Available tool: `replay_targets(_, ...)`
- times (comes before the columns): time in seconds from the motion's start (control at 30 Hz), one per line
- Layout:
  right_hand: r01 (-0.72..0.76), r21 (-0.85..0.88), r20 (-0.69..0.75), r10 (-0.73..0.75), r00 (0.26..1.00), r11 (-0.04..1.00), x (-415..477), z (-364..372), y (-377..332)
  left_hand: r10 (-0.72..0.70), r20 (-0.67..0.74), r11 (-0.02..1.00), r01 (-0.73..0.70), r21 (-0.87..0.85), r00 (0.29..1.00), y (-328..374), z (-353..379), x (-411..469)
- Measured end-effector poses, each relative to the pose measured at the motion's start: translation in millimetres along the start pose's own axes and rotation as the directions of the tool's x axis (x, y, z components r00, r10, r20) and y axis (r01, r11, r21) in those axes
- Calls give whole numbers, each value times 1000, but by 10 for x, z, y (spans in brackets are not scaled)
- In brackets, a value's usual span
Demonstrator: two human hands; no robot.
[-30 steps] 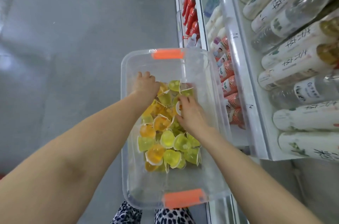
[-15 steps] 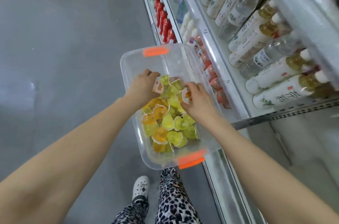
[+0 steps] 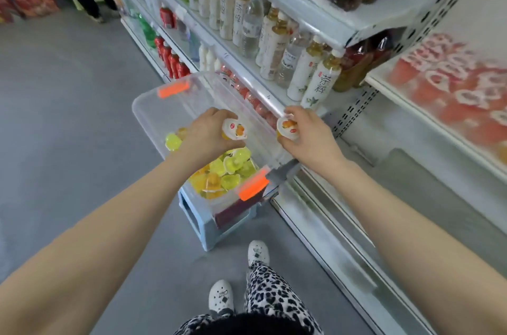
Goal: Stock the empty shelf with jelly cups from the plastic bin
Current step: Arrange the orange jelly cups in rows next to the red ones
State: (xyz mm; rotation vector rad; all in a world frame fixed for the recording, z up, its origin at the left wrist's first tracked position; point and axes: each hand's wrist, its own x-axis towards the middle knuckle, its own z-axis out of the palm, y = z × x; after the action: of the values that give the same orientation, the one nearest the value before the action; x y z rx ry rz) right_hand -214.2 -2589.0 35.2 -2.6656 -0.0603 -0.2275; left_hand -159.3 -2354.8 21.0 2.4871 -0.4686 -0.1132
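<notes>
Flooring (image 3: 55, 115) in plain grey fills the left side. On it stands a pale blue plastic stool (image 3: 203, 225) carrying a clear rectangular plastic bin (image 3: 153, 106) with orange clips (image 3: 173, 89) at both ends. A heap of yellow and orange jelly cups (image 3: 225, 172) lies in the bin's near half. Above the bin, the left hand (image 3: 208, 134) has its fingers curled round one small jelly cup with a white foil lid printed with orange fruit (image 3: 235, 128). Just to its right, over the bin's shelf-side rim, the right hand (image 3: 310, 137) pinches a second white-lidded orange jelly cup (image 3: 288, 127) between thumb and fingers. The two held cups are near each other but apart. Beyond the right hand, white-labelled tea bottles (image 3: 315, 79) stand on a white metal shelf (image 3: 247, 75). Farther right, a neighbouring shelf holds blurred pink-red cups (image 3: 452, 82).
</notes>
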Motion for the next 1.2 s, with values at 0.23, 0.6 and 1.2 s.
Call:
replay_targets(0.23,-81,-25,-164,76,984,996,-668,-875,394,233,40,972,-234,30,972,1012,175,7)
replay_targets(0.6,-226,-163,-403,144,904,960,-1863,-2446,1376,539,-7,842,-539,24,842,3095,752,-29)
replay_targets(1.2,-586,-35,-547,475,689,809,-3546,-3967,3340,632,-87,761,-638,-116,770,5604,1943,-363)
